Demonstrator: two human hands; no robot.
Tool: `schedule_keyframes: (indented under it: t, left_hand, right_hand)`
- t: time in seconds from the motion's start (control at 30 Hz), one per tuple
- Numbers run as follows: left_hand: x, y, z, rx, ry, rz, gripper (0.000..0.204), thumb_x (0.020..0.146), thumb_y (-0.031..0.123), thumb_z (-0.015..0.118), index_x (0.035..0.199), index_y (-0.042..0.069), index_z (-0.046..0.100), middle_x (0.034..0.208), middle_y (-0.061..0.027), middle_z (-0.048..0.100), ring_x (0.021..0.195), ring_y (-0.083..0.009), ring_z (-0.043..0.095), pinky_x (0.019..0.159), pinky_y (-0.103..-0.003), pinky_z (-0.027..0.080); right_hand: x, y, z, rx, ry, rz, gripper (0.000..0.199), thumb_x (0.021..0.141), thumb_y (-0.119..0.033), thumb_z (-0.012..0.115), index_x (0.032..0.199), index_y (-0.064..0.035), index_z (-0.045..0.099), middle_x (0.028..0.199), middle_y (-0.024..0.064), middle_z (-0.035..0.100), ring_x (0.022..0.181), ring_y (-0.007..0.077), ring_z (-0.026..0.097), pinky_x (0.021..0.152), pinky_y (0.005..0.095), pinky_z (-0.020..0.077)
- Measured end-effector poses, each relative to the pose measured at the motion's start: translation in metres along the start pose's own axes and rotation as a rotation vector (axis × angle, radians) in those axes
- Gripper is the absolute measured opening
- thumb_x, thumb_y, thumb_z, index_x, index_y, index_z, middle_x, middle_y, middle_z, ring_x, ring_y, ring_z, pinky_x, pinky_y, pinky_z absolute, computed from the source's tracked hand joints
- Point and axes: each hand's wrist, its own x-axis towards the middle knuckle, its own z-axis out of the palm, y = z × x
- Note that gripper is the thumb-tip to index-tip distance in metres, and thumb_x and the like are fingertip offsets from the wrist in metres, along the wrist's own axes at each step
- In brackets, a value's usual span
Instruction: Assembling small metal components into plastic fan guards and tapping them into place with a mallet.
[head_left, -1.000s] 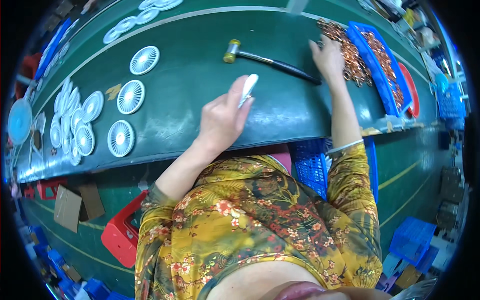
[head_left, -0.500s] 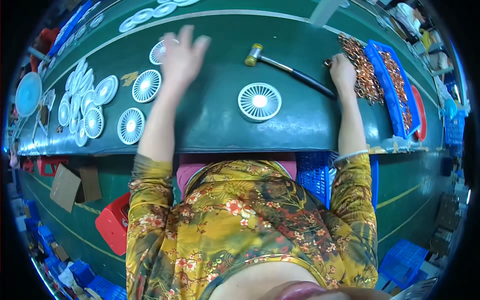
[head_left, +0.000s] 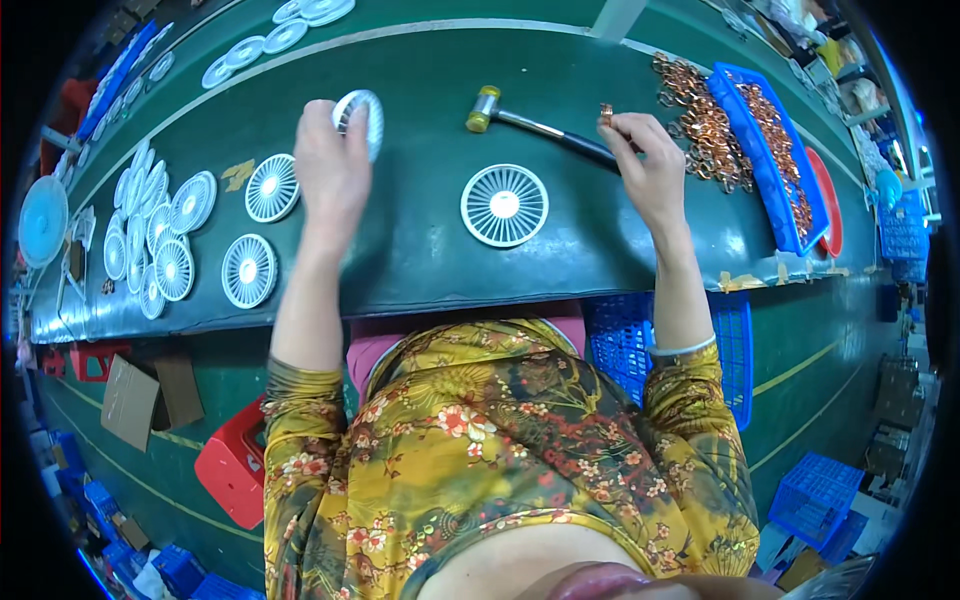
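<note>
Over the green table (head_left: 420, 240), left fingers (head_left: 317, 120) pinch a partly hidden white disc (head_left: 375, 125), right fingers (head_left: 632, 122) a copper piece (head_left: 606, 114).

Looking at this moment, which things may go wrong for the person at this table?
The right hand holds a small copper piece only at the fingertips, so it might slip and drop.
The hammer lies with its handle close to that hand, which could knock it.
On the left, the piled white discs overlap loosely; a bump from the left hand or arm might make some slide.
</note>
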Motion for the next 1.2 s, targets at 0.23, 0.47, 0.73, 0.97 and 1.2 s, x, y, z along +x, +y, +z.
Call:
schedule_keyframes:
  t: [0.23, 0.47, 0.73, 0.97, 1.2]
  left_hand:
    - [-0.048, 0.064, -0.005, -0.875, -0.194, -0.252, 0.032, 0.102, 0.032, 0.043, 0.091, 0.003, 0.049, 0.081, -0.001, 0.05, 0.076, -0.0065, 0.045, 0.067, -0.024, 0.042]
    - [-0.067, 0.086, -0.01, -0.849, -0.227, -0.242, 0.023, 0.102, 0.026, 0.044, 0.098, 0.004, 0.052, 0.084, 0.0012, 0.049, 0.075, -0.0047, 0.044, 0.065, -0.022, 0.041]
    - [-0.083, 0.086, 0.001, -1.008, -0.259, -0.334, 0.019, 0.094, 0.007, 0.048, 0.111, 0.0, 0.042, 0.098, -0.0074, 0.055, 0.084, -0.0089, 0.055, 0.07, -0.024, 0.048]
    - [-0.065, 0.076, -0.026, -1.605, -0.584, -0.553, 0.044, 0.09, 0.011, 0.06, 0.13, -0.002, 0.046, 0.115, -0.0082, 0.059, 0.104, -0.0136, 0.059, 0.088, -0.028, 0.049]
    - [-0.073, 0.067, -0.005, -0.905, -0.317, -0.067, 0.039, 0.088, 0.009, 0.066, 0.123, -0.001, 0.052, 0.104, -0.0102, 0.067, 0.087, -0.0151, 0.067, 0.076, -0.028, 0.053]
  right_hand:
    - [-0.012, -0.087, 0.024, 0.156, 0.018, -0.32, 0.017, 0.068, -0.006, 0.077, 0.082, -0.0082, 0.068, 0.082, 0.0042, 0.065, 0.072, 0.0211, 0.062, 0.061, 0.0311, 0.0501]
    - [-0.015, -0.104, 0.058, 0.05, 0.004, -0.294, 0.01, 0.078, -0.013, 0.069, 0.082, -0.0089, 0.06, 0.075, 0.0048, 0.058, 0.069, 0.0249, 0.057, 0.064, 0.0361, 0.0466]
    - [-0.024, -0.112, 0.07, -0.136, 0.079, 0.002, 0.019, 0.08, -0.017, 0.067, 0.094, -0.0053, 0.061, 0.088, 0.0103, 0.061, 0.09, 0.0281, 0.058, 0.082, 0.042, 0.0424]
    - [-0.011, -0.094, 0.039, 0.129, -0.144, -0.392, 0.025, 0.081, -0.021, 0.07, 0.105, -0.0142, 0.071, 0.122, 0.0018, 0.064, 0.13, 0.0306, 0.045, 0.109, 0.0448, 0.0265]
    - [0.001, -0.039, 0.02, 0.613, -0.346, -0.017, 0.032, 0.088, -0.014, 0.062, 0.119, -0.0077, 0.063, 0.127, 0.0135, 0.059, 0.119, 0.0254, 0.055, 0.101, 0.035, 0.0415]
